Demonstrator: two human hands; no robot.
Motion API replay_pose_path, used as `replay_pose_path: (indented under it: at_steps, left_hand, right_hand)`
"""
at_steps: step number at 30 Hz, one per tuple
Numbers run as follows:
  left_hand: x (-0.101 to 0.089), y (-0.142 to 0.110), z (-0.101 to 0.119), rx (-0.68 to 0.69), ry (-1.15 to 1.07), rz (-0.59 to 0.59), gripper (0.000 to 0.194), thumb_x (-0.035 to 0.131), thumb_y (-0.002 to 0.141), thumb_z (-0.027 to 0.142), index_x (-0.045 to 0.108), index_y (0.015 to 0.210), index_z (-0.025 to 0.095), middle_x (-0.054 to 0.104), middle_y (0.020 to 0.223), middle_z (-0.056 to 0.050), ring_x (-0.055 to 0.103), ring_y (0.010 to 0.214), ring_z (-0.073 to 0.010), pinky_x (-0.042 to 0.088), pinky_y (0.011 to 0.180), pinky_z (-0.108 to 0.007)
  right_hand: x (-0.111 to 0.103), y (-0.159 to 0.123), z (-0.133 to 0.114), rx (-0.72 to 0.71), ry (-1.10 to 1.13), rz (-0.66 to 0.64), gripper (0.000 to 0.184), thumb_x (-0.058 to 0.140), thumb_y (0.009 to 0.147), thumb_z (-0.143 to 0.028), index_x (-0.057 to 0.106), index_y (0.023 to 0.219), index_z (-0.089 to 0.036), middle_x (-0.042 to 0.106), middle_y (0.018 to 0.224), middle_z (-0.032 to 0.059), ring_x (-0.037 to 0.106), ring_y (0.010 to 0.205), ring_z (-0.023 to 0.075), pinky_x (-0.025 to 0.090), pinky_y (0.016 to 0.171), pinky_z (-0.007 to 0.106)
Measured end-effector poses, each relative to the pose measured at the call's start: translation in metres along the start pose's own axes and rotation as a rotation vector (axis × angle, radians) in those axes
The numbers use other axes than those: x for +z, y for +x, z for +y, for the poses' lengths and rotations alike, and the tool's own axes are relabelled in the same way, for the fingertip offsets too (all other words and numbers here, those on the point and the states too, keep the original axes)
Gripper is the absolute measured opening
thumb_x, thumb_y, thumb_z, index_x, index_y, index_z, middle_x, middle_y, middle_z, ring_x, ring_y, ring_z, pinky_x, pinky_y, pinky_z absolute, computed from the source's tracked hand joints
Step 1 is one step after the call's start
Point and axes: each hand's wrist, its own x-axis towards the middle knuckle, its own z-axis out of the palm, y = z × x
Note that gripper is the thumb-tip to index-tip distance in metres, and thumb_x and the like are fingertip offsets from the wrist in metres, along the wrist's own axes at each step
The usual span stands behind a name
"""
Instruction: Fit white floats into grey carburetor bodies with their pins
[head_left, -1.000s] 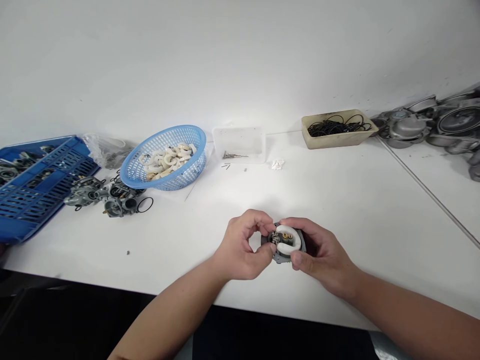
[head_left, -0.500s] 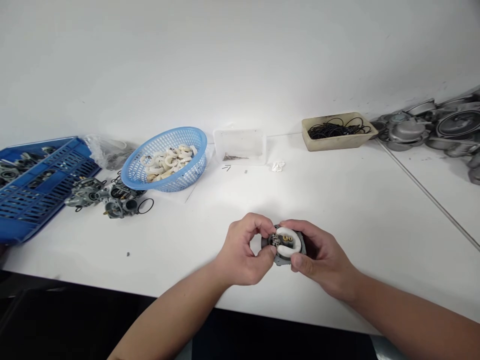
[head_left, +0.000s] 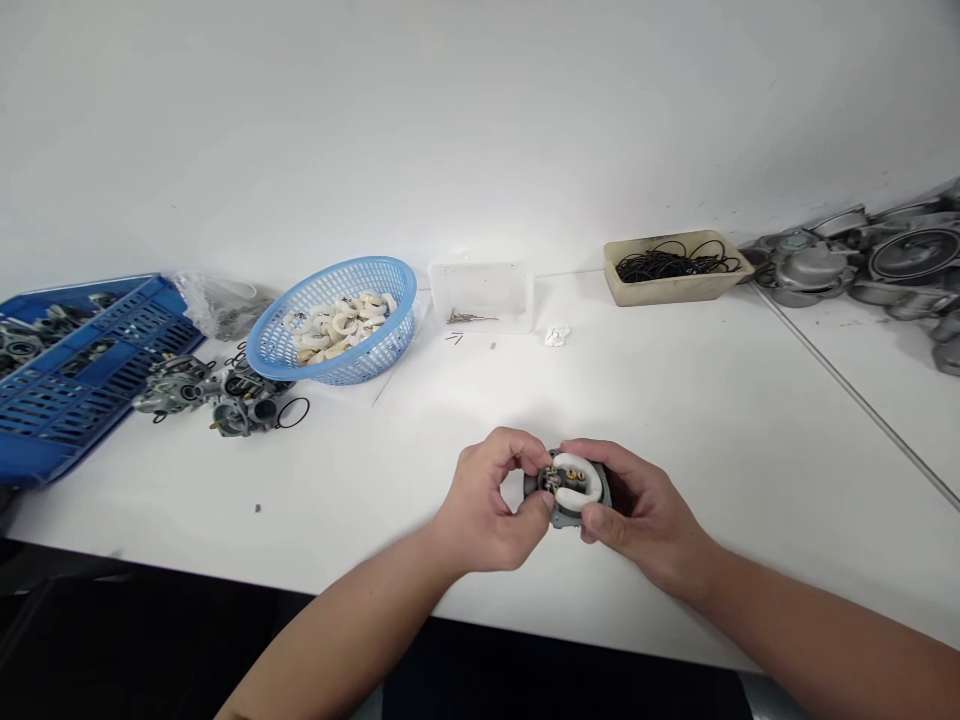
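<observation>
barely shifted, two hands [head_left: 484, 500] [head_left: 645, 520] still hold one carburetor [head_left: 561, 518].

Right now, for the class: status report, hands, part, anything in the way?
Left hand and right hand gripping carburetor body. White float facing up. Nothing blocking them.

L hand [head_left: 486, 500] & R hand [head_left: 645, 520] curled in, close together, thumbs prob. pressing.

Bright, diffuse light, no hard glare; soft shadow only just beneath the carburettor body [head_left: 579, 518]; focus acceptable throughout; white bench [head_left: 720, 470] edge bows away from it toward frame sides, wide-angle distortion.
</observation>
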Motion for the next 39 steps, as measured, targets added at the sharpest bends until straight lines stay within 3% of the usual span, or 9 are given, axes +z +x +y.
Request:
replay_pose_path:
  at_steps: [7, 12, 19, 24, 28, 33, 39]
  left_hand:
    - [0.000, 0.001, 0.002, -0.010, -0.009, 0.001, 0.037, 0.058, 0.068, 0.003, 0.049, 0.100, 0.021, 0.055, 0.084, -0.001, 0.054, 0.072, -0.0128, 0.047, 0.065, -0.029]
    - [0.001, 0.001, 0.001, 0.024, -0.005, 0.014, 0.048, 0.059, 0.068, 0.004, 0.047, 0.111, 0.023, 0.058, 0.091, -0.003, 0.055, 0.077, -0.0136, 0.049, 0.070, -0.030]
    - [0.002, 0.001, 0.000, 0.024, -0.045, 0.053, 0.046, 0.062, 0.070, 0.009, 0.047, 0.112, 0.021, 0.061, 0.094, -0.006, 0.056, 0.081, -0.0153, 0.052, 0.073, -0.031]
    - [0.001, 0.000, -0.002, 0.026, -0.082, 0.179, 0.037, 0.063, 0.077, 0.019, 0.050, 0.111, 0.020, 0.061, 0.100, -0.008, 0.058, 0.090, -0.0174, 0.051, 0.084, -0.034]
    - [0.000, 0.005, -0.007, -0.064, -0.068, 0.276, 0.029, 0.061, 0.080, 0.024, 0.052, 0.107, 0.019, 0.061, 0.097, -0.007, 0.058, 0.090, -0.0172, 0.050, 0.084, -0.034]
    - [0.000, 0.013, -0.014, -0.190, -0.052, 0.291, 0.025, 0.060, 0.080, 0.028, 0.054, 0.102, 0.018, 0.061, 0.094, -0.007, 0.057, 0.083, -0.0164, 0.050, 0.077, -0.033]
    - [0.001, 0.021, -0.030, -0.338, -0.028, 0.320, 0.021, 0.058, 0.079, 0.031, 0.056, 0.096, 0.019, 0.061, 0.089, -0.004, 0.058, 0.082, -0.0170, 0.049, 0.076, -0.033]
  right_hand:
    - [-0.001, 0.000, 0.000, -0.020, 0.008, -0.019, 0.038, 0.070, 0.083, -0.036, 0.058, 0.119, -0.030, 0.060, 0.085, 0.0005, 0.054, 0.064, 0.0111, 0.047, 0.056, 0.026]
    - [-0.001, 0.000, 0.001, 0.023, 0.048, -0.001, 0.039, 0.071, 0.082, -0.037, 0.058, 0.118, -0.032, 0.060, 0.087, 0.0005, 0.054, 0.065, 0.0115, 0.049, 0.055, 0.026]
    - [0.000, 0.002, -0.002, 0.076, 0.153, 0.041, 0.039, 0.076, 0.077, -0.037, 0.064, 0.113, -0.032, 0.063, 0.091, 0.0024, 0.058, 0.067, 0.0128, 0.051, 0.051, 0.025]
    - [-0.003, 0.004, -0.011, 0.194, 0.322, 0.102, 0.039, 0.078, 0.073, -0.037, 0.066, 0.110, -0.031, 0.066, 0.090, 0.0011, 0.058, 0.053, 0.0092, 0.050, 0.046, 0.023]
    - [-0.009, 0.008, -0.014, 0.286, 0.421, 0.109, 0.043, 0.078, 0.072, -0.039, 0.066, 0.112, -0.029, 0.069, 0.084, 0.0013, 0.055, 0.044, 0.0070, 0.049, 0.043, 0.022]
    - [-0.015, 0.012, -0.019, 0.305, 0.518, 0.097, 0.042, 0.076, 0.073, -0.041, 0.065, 0.111, -0.026, 0.072, 0.095, 0.0041, 0.052, 0.041, 0.0051, 0.046, 0.039, 0.019]
    - [-0.023, 0.012, -0.025, 0.262, 0.580, 0.155, 0.043, 0.072, 0.076, -0.041, 0.062, 0.114, -0.024, 0.068, 0.073, -0.0008, 0.050, 0.041, 0.0060, 0.046, 0.040, 0.018]
